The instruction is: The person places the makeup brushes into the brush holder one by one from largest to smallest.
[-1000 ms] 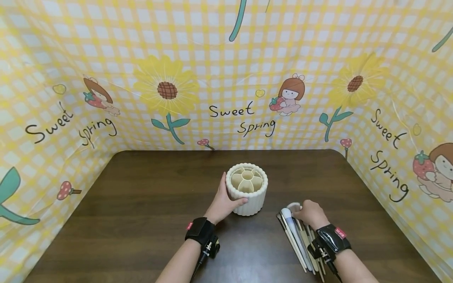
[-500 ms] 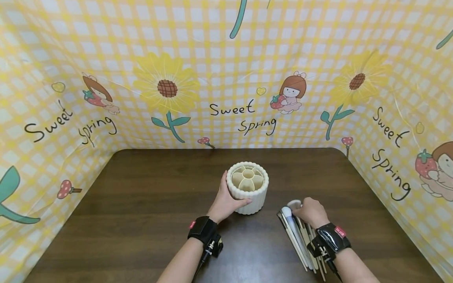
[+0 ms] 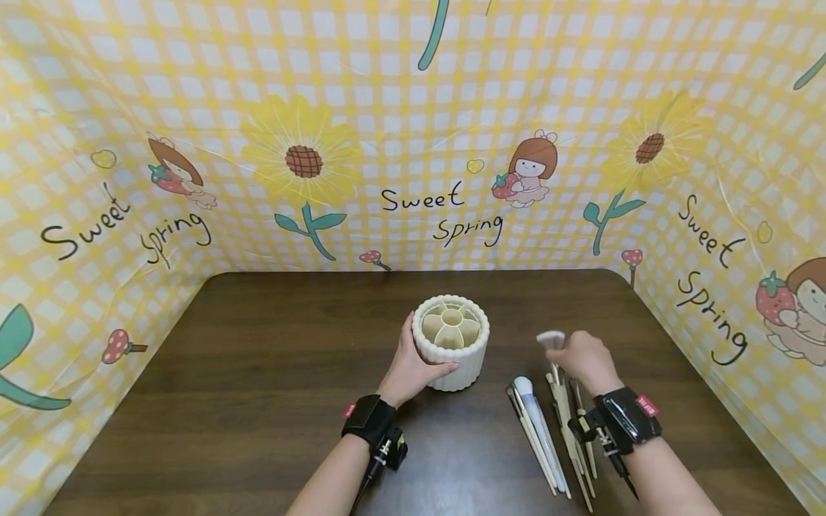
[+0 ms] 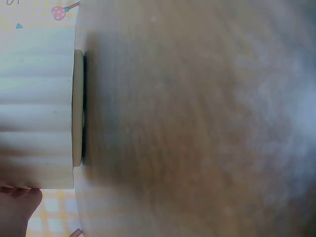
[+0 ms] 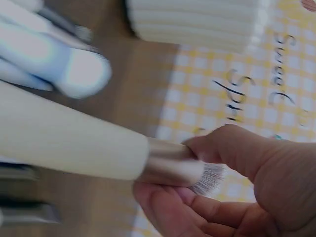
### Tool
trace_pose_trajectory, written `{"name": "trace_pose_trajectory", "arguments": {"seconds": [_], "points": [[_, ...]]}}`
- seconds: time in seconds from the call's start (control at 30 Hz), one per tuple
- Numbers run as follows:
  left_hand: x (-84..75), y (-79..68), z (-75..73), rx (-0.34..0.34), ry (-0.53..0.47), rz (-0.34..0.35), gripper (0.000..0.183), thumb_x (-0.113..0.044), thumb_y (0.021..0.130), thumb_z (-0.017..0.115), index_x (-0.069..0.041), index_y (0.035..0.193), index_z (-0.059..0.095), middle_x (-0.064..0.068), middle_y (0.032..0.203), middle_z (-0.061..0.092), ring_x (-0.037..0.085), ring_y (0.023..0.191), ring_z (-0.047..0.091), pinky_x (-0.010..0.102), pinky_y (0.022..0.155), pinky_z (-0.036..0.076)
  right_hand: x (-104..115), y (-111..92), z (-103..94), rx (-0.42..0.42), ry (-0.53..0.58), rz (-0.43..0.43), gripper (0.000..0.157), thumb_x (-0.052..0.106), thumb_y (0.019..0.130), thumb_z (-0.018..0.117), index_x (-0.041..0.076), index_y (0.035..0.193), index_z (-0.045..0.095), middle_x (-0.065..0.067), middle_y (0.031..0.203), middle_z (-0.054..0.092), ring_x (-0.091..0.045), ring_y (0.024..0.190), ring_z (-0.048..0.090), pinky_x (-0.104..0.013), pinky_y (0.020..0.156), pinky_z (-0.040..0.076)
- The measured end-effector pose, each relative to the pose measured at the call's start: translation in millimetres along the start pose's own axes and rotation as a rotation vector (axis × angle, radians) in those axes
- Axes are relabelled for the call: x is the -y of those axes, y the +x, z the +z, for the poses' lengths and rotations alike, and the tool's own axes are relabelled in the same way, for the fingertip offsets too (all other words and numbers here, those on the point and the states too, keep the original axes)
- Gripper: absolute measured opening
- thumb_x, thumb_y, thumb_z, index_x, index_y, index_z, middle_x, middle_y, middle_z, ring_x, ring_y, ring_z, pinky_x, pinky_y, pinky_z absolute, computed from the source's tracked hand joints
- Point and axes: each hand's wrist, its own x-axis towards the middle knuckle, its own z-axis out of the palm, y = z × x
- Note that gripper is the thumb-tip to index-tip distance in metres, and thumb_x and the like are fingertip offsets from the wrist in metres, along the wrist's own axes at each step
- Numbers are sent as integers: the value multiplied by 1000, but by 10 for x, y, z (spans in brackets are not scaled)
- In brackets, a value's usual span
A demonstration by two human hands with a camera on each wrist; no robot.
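Observation:
A cream, ribbed makeup brush holder (image 3: 459, 371) with a scalloped rim and petal-shaped compartments stands upright on the table. My left hand (image 3: 413, 369) grips its left side, thumb across the front. In the left wrist view, the holder's wall (image 4: 34, 108) fills the left edge, fingertips at its side. My right hand (image 3: 586, 362) pinches a makeup brush (image 3: 551, 338) with pale, flared bristles. The right wrist view shows thumb and fingers on its metallic ferrule, with the thick cream handle (image 5: 69, 136) extending left.
Several makeup brushes lie on the dark wooden table (image 3: 290, 373), one group with a blue-and-white brush (image 3: 534, 416) and another of thinner brushes (image 3: 568, 437) partly under the right wrist. A yellow checked cloth (image 3: 413, 129) surrounds the table's back and sides.
My right hand has lifted the pinched brush off the pile, moving away from me and slightly right. The left hand and holder have barely moved.

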Motion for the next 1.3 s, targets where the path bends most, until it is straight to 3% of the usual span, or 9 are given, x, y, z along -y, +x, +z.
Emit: {"name": "trace_pose_trajectory", "arguments": {"seconds": [0.23, 0.4, 0.5, 0.63, 0.77, 0.9, 1.13, 1.3], "points": [[-43, -36, -5, -6, -24, 26, 111, -18, 67, 83, -1, 148, 8, 25, 150, 21, 37, 135, 29, 57, 110, 25, 190, 90, -383, -202, 66, 33, 35, 28, 81, 56, 9, 54, 47, 3, 48, 39, -15, 46, 35, -28, 44, 28], [-28, -30, -4, -10, -23, 22, 112, -18, 67, 83, -2, 148, 8, 24, 151, 20, 37, 135, 29, 55, 111, 25, 339, 122, -544, -411, 142, -9, 30, 25, 82, 55, 4, 62, 56, -6, 54, 54, -20, 51, 44, -30, 48, 32], [-19, -29, -7, -13, -13, 24, 112, -17, 66, 83, -2, 148, 8, 24, 150, 22, 37, 134, 30, 56, 110, 26, 427, 120, -582, -480, 198, -30, 29, 26, 84, 56, 0, 76, 66, -17, 70, 68, -24, 61, 55, -30, 53, 35], [149, 34, 19, -24, 0, 30, 114, -21, 65, 84, -6, 149, 8, 22, 150, 23, 36, 134, 31, 56, 110, 26, 543, 95, -592, -513, 282, -39, 34, 27, 85, 58, -4, 91, 69, -23, 86, 71, -28, 75, 61, -30, 59, 39], [308, 90, 32, -26, 8, 27, 117, -30, 63, 84, -13, 150, 8, 17, 152, 23, 32, 136, 30, 54, 111, 26, 644, 57, -586, -534, 341, -49, 35, 27, 86, 58, -6, 95, 68, -24, 88, 70, -29, 78, 60, -32, 62, 40], [337, 93, 11, -22, 11, 28, 119, -37, 61, 84, -14, 149, 8, 14, 151, 24, 30, 135, 31, 53, 111, 27, 719, 31, -579, -564, 393, -66, 35, 27, 86, 59, -6, 98, 66, -24, 91, 69, -28, 79, 61, -31, 64, 41], [342, 63, -27, -3, 28, 30, 121, -41, 61, 84, -15, 150, 7, 12, 151, 24, 29, 134, 32, 52, 110, 28, 867, -4, -583, -606, 513, -92, 32, 25, 85, 61, -2, 103, 64, -13, 90, 67, -1, 70, 54, -15, 62, 41], [336, 25, -47, 7, 47, 29, 120, -40, 61, 84, -13, 149, 8, 13, 150, 26, 29, 132, 34, 52, 110, 29, 984, -54, -575, -555, 555, -121, 35, 26, 85, 61, -2, 105, 60, -11, 91, 63, -6, 75, 53, -16, 63, 40]]}}
